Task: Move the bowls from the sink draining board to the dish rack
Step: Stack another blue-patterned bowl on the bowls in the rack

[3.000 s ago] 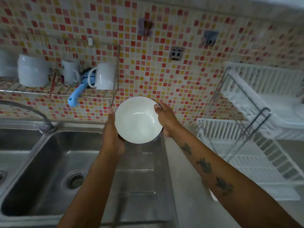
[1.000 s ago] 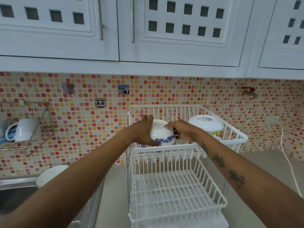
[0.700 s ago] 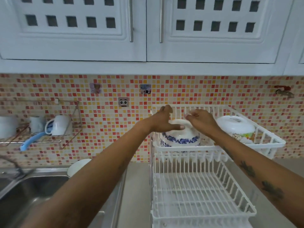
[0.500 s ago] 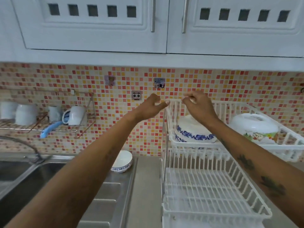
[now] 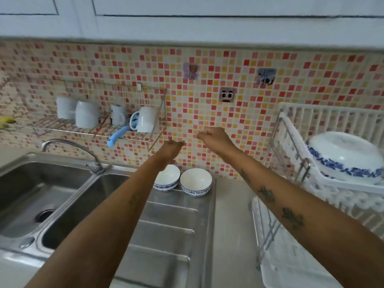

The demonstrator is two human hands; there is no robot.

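We log our left hand (image 5: 169,151) and right hand (image 5: 215,138), both empty and raised before the tiled wall. The fingers (image 5: 180,143) of the left are drawn together; those of the right curl loosely closed on nothing.

Below the left fingers: two small white bowls with blue bands, upright and touching, on the sink draining board (image 5: 166,223). The left bowl (image 5: 168,179) is partly hidden by our left wrist; the right bowl (image 5: 196,185) is in full view.

Well right of the right fingers: white dish rack (image 5: 324,117), with one large blue-patterned bowl (image 5: 345,156) upside down on its upper tier.

Left of our fingers: tap (image 5: 68,148), sink basins, and a wall shelf with mugs (image 5: 145,119).
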